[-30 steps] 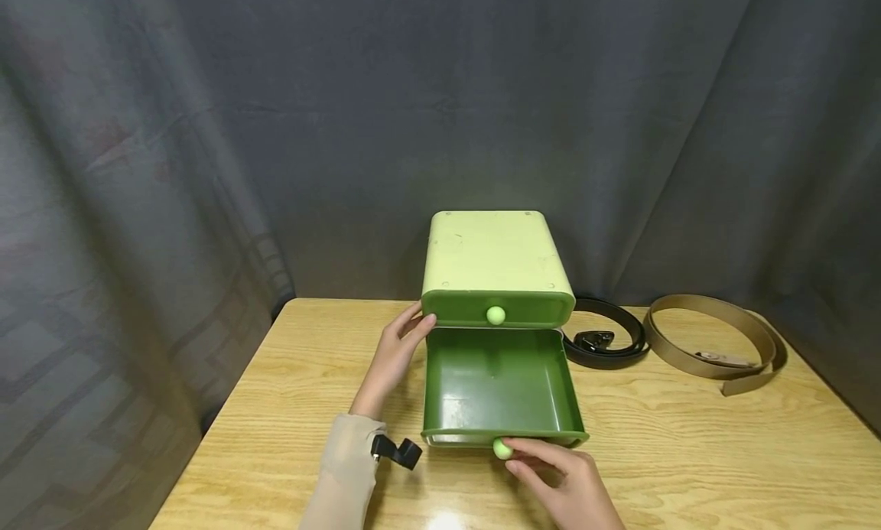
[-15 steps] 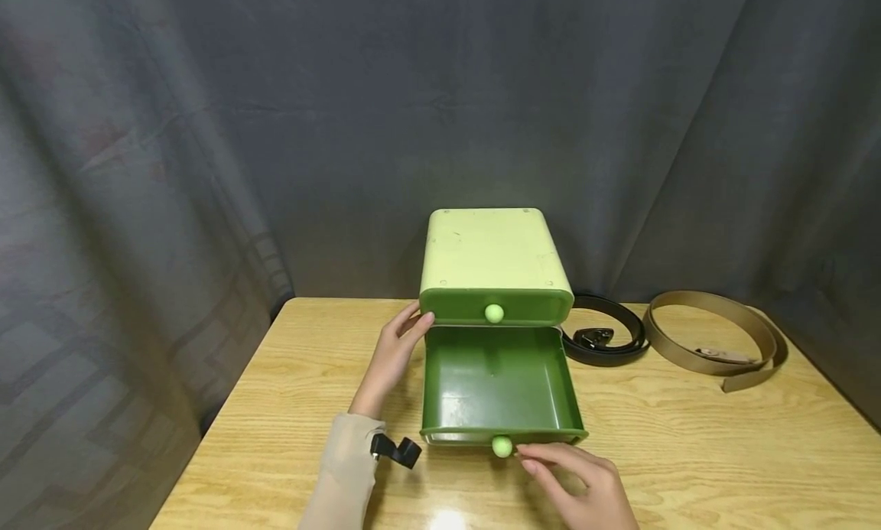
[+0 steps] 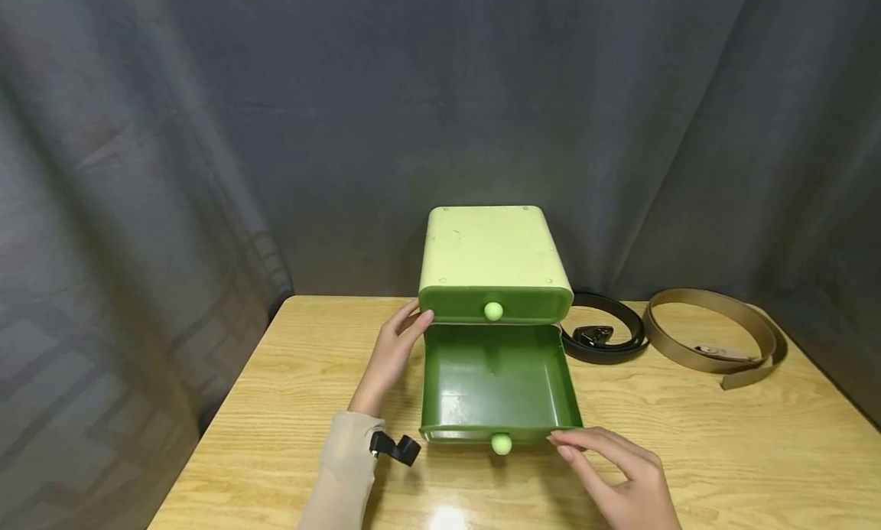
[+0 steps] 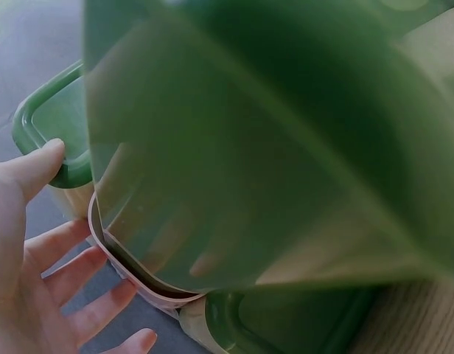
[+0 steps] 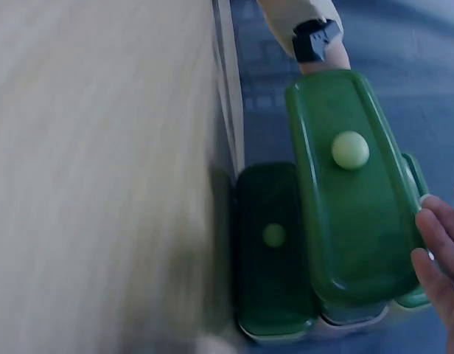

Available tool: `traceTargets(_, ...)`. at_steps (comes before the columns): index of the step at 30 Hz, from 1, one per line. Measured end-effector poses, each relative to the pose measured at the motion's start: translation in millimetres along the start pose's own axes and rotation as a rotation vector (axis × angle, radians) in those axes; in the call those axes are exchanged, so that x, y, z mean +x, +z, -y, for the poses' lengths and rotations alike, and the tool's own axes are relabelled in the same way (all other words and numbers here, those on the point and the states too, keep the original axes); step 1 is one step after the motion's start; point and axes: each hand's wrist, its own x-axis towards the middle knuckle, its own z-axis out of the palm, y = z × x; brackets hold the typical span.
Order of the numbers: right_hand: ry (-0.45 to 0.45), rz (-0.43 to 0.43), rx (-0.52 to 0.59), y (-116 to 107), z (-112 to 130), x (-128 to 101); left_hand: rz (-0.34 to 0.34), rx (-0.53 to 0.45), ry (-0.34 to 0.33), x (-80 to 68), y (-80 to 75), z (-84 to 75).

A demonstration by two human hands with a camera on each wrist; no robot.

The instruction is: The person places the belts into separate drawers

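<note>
Your left hand (image 3: 394,354) flat against the glossy two-tone green plastic drawer box (image 3: 492,262) mid-desk, fingers straight, its deep-green lower drawer (image 3: 497,385) pulled out, round pale knob (image 3: 501,443) in front, your right hand (image 3: 622,476) relaxed, fingertips touching the drawer's front corner.

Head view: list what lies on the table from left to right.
Left hand → green drawer box with its open drawer → black belt → tan belt. The right hand overlaps the drawer's span, so it is left out.
</note>
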Motion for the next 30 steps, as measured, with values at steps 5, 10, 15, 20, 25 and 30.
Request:
traceTargets(5, -0.023, -0.003, -0.022, -11.7, -4.3, 8.8, 0.004, 0.0, -0.003, 0.5, -1.8, 1.0)
traceTargets(10, 0.001, 0.006, -0.055, -20.0, -7.5, 13.8, 0.001, 0.0, -0.007, 0.5, -2.7, 1.6)
traceTargets(15, 0.074, -0.017, -0.109, -27.8, -13.7, 16.5, 0.01, 0.0, -0.002, -0.2, -2.6, 0.4)
traceTargets(20, 0.134, -0.02, -0.195, -34.6, -21.2, 17.9, 0.01, 0.004, -0.005, -0.4, -2.5, 0.5)
traceTargets(25, 0.205, 0.015, -0.249, -43.9, -26.3, 21.1, 0.002, 0.004, -0.008, -0.4, -2.1, -0.2)
traceTargets(30, 0.295, 0.062, -0.285, -53.1, -34.6, 26.0, -0.001, 0.007, 0.0, 0.1, -0.8, -1.2)
